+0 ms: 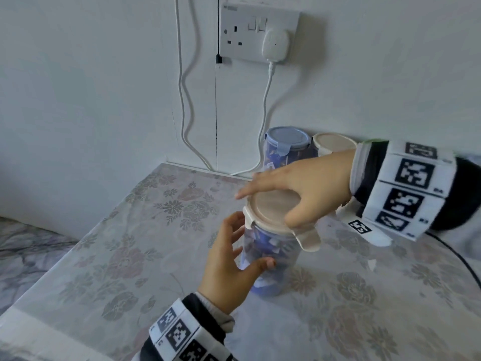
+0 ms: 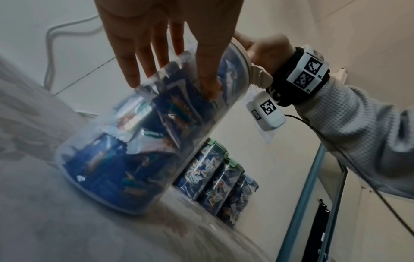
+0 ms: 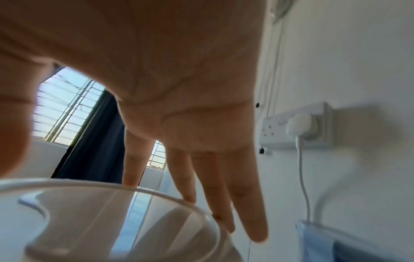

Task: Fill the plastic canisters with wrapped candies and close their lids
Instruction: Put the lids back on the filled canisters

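pale wall (image 1: 104,74) is seen behind a bench (image 1: 130,256) covered with a flowered cloth; a double socket (image 1: 259,32) with a white plug (image 1: 275,44) and cables is fixed to the wall. near the middle of the bench a clear plastic canister (image 1: 270,256) stands upright, filled with blue wrapped candies (image 2: 125,159). its beige lid (image 1: 273,209) is laid on top, with a side latch (image 1: 308,239) sticking outward, not folded down. the right hand (image 1: 307,183) is laid across the lid, fingers held straight and the thumb set on the near rim, so this grip is open and pressing. the left hand (image 1: 229,267) is placed against the canister's side, fingers loosely spread on the wall and the thumb on the front; whether it clasps firmly cannot be told. more filled canisters, one with a blue lid (image 1: 286,139), stand by the wall.
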Tool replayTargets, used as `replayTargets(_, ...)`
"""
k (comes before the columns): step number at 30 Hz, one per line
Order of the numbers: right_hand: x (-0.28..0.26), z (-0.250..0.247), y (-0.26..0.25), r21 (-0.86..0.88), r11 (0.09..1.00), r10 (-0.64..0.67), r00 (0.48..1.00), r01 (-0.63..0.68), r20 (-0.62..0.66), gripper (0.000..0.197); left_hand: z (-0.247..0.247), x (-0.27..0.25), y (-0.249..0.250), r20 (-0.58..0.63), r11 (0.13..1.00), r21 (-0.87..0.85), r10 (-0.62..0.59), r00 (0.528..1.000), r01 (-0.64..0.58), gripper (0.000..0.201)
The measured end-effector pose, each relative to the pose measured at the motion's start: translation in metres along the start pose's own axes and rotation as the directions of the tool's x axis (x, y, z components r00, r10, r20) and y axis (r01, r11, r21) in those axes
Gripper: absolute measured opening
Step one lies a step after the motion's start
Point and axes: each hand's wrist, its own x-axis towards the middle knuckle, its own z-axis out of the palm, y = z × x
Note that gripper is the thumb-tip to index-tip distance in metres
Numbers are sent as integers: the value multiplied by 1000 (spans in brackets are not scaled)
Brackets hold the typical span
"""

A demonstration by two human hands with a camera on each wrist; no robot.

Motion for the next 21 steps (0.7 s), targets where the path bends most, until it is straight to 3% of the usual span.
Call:
replayTargets(3, 5, 0, 10, 96, 995, -33, 995, 24, 91, 90, -9, 8, -3, 54, 1000, 0, -18, 998, 18, 69)
replayTargets(10, 15, 0, 15, 88, 995, -60, 996, 54, 70, 97, -19, 15, -5, 115, 1000, 15, -22, 993, 20, 73)
replayTargets(18, 13, 10, 5, -12, 997, -73, 997, 73, -35, 93, -21, 16, -5, 122, 999, 30, -25, 992, 21, 77)
replayTargets(21, 8, 13, 2, -26, 1000, -9, 993, 6, -116, 86, -21, 12, -2, 109, 996, 87, -5, 994, -5, 78)
